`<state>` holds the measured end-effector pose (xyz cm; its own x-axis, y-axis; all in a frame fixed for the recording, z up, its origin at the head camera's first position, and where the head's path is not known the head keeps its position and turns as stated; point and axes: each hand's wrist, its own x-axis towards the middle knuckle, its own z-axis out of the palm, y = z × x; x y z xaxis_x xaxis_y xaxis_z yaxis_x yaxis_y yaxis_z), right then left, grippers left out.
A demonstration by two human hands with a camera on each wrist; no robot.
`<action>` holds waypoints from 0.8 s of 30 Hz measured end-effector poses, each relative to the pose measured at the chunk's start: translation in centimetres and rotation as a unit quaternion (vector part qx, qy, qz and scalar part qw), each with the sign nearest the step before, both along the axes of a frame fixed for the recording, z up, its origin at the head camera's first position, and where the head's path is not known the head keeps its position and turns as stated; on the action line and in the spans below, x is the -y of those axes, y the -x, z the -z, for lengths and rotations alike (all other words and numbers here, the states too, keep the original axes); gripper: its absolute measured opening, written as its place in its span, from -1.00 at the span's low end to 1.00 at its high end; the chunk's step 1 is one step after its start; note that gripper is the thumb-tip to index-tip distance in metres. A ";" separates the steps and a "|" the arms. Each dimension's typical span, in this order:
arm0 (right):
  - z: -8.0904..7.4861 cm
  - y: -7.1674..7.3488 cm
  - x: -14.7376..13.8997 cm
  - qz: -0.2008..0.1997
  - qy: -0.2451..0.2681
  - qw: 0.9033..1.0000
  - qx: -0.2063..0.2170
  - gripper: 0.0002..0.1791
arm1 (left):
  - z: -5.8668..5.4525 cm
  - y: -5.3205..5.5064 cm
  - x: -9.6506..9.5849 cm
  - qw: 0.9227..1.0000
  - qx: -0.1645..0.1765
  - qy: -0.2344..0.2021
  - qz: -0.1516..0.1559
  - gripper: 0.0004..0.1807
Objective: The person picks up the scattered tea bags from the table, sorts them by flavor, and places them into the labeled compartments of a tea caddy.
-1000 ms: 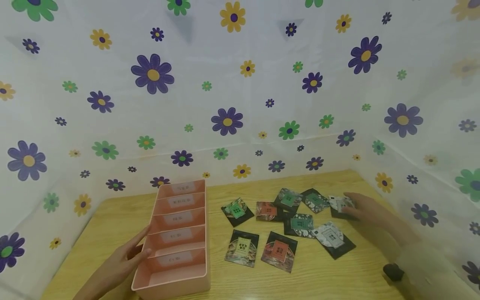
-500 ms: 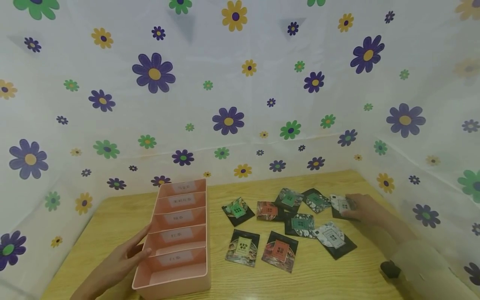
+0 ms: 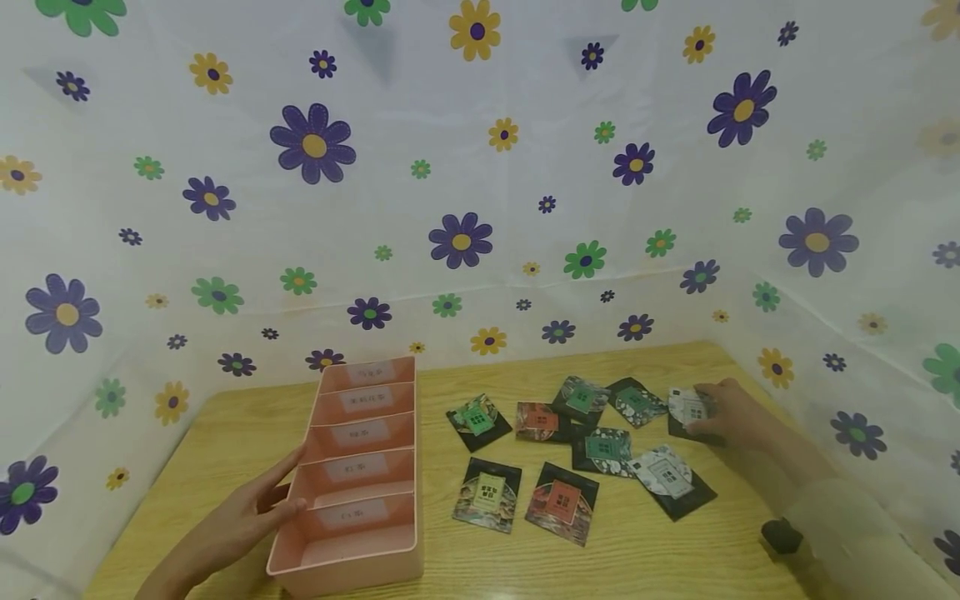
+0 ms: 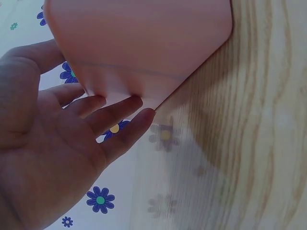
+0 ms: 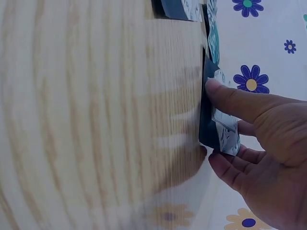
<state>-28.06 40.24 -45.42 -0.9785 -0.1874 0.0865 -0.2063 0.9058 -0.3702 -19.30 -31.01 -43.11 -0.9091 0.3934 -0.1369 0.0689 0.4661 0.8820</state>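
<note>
My right hand (image 3: 735,417) pinches a black-and-white sachet (image 3: 688,408) at the far right of the group, thumb on its printed face. In the right wrist view, the sachet (image 5: 223,117) sits between the thumb and the fingers, which reach round its edge. A pink divided box (image 3: 345,575) stands lengthwise on the left. Against its left side rests my left hand (image 3: 240,521), thumb at the rim. The left wrist view has the fingertips (image 4: 136,101) touching the box wall (image 4: 144,38), fingers nearly straight.
Several printed sachets lie flat on the wooden table (image 3: 495,575), including a red one (image 3: 562,504), a yellow-labelled one (image 3: 487,496) and another black-and-white one (image 3: 675,482). Some overlap. Labels mark the box's compartments. Flower-patterned cloth (image 3: 390,208) encloses the back and sides.
My right hand has settled its grip on the far-right sachet, which has shifted slightly right, away from its neighbour. The left hand stays at the box, and the head view has turned slightly.
</note>
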 end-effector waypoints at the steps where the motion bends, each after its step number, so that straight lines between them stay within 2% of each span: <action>1: -0.1 0.0 0.0 0.001 0.000 1.000 -0.001 -0.09 | 0.0 0.0 0.0 1.000 0.000 -0.007 0.004 -0.16; 5: -0.4 -0.1 0.0 0.002 0.005 1.000 -0.008 -0.14 | 0.1 -0.1 0.1 1.000 -0.006 -0.020 0.015 -0.15; 9: -0.6 -0.3 -0.2 -0.008 0.020 1.000 -0.020 -0.18 | -0.1 -0.1 0.0 1.000 -0.007 -0.012 0.019 -0.16; 17: -1.2 -0.5 -1.1 -0.013 0.021 0.999 -0.037 -0.32 | -0.7 0.2 0.1 1.000 0.015 -0.005 0.023 -0.13; 24: -1.7 -0.9 -1.4 -0.018 0.024 0.999 -0.040 -0.41 | -0.8 0.1 0.2 0.999 0.023 -0.013 0.027 -0.13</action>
<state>-27.13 41.59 -43.76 -0.9606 -0.2163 0.1748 -0.2695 0.8788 -0.3937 -19.44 -31.19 -42.31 -0.8793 0.4458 -0.1676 0.0517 0.4392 0.8969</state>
